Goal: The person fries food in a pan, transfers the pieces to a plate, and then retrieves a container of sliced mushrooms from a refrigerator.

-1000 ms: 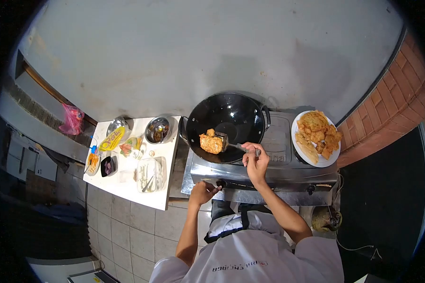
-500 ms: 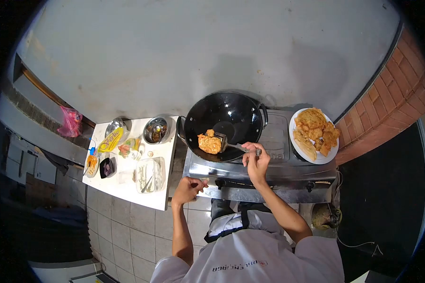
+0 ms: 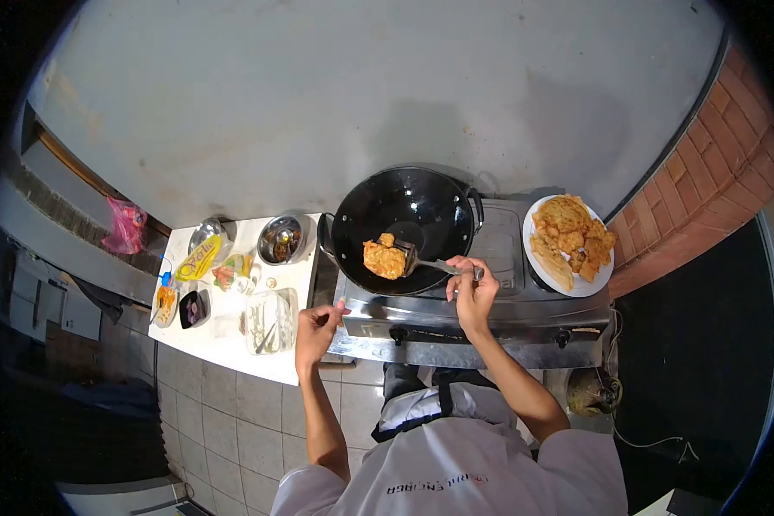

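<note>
My right hand (image 3: 473, 297) is closed around the handle of a metal spatula (image 3: 434, 265), whose head reaches into a black wok (image 3: 378, 193). A golden-brown fritter (image 3: 384, 260) lies at the spatula's head, over the near left part of the wok. My left hand (image 3: 316, 334) hovers between the white table and the stove's front edge, its fingertips pinched together; whatever they may hold is too small to make out. The wok stands on the left side of a steel gas stove (image 3: 507, 335).
On the stove's right side stands a white plate (image 3: 583, 291) piled with fried fritters (image 3: 576, 232). The white table (image 3: 232, 361) at left carries metal bowls (image 3: 281, 239), a clear container (image 3: 268, 322), a yellow packet (image 3: 199, 258) and a small black bowl (image 3: 194, 310). A brick pillar (image 3: 705, 172) rises at right.
My left hand has moved left and slightly up, away from the stove's front. My right hand, the spatula and the fritter have barely shifted.
</note>
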`<state>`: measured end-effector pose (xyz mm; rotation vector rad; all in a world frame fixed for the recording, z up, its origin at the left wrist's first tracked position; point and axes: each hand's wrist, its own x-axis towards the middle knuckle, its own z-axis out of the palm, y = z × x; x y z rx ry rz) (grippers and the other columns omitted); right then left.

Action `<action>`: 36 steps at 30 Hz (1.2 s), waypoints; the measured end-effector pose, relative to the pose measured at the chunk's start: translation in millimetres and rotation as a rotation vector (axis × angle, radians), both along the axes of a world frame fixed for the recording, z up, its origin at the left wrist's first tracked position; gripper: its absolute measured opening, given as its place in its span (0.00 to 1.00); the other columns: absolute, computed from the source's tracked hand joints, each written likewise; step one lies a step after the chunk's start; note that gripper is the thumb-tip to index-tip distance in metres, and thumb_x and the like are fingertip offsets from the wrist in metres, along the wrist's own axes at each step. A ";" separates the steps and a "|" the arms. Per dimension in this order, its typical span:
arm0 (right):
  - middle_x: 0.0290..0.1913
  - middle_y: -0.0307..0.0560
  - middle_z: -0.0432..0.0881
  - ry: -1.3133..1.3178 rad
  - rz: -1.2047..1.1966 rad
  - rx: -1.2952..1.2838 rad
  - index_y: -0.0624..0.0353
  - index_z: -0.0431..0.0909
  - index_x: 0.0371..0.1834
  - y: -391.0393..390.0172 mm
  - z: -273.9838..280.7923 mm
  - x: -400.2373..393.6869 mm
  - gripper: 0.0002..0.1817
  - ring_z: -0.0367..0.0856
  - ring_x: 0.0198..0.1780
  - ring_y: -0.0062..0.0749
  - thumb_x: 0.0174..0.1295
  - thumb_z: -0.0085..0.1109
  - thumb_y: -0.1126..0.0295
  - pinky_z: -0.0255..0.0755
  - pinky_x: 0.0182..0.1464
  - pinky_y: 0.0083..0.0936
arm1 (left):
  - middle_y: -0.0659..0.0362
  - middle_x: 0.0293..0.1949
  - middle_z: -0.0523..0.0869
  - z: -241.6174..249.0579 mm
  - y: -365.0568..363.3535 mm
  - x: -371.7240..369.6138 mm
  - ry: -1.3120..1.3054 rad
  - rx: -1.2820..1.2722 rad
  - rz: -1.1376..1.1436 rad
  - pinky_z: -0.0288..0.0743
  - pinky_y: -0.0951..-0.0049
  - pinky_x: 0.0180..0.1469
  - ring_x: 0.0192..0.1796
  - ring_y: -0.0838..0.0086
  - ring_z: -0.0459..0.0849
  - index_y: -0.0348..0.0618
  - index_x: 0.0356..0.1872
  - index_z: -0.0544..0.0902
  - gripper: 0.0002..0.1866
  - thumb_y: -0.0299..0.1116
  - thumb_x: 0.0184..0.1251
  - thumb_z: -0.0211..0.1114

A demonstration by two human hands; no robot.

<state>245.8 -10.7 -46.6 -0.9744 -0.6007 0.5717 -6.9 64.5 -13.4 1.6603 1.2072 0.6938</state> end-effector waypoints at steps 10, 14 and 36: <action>0.37 0.51 0.79 -0.048 -0.051 -0.024 0.68 0.69 0.34 -5.6 10.8 14.2 0.07 0.71 0.18 0.18 0.68 0.44 0.76 0.63 0.17 0.14 | 0.62 0.24 0.81 15.4 49.0 8.0 0.060 0.239 0.198 0.64 0.80 0.28 0.26 0.83 0.70 0.33 0.39 0.84 0.17 0.41 0.66 0.60; 0.37 0.51 0.79 -0.068 -0.038 -0.007 0.68 0.69 0.33 -8.7 8.8 14.9 0.07 0.71 0.18 0.17 0.68 0.44 0.76 0.63 0.17 0.14 | 0.52 0.28 0.85 6.1 91.9 15.5 0.151 0.437 0.248 0.72 0.74 0.33 0.29 0.74 0.79 0.32 0.39 0.83 0.17 0.40 0.64 0.60; 0.38 0.54 0.79 -0.098 0.030 -0.041 0.68 0.68 0.34 -14.2 2.1 6.9 0.07 0.71 0.19 0.19 0.68 0.41 0.77 0.65 0.18 0.16 | 0.48 0.29 0.85 -13.8 151.8 35.5 0.426 0.536 0.292 0.76 0.61 0.40 0.36 0.55 0.84 0.43 0.37 0.85 0.13 0.41 0.58 0.64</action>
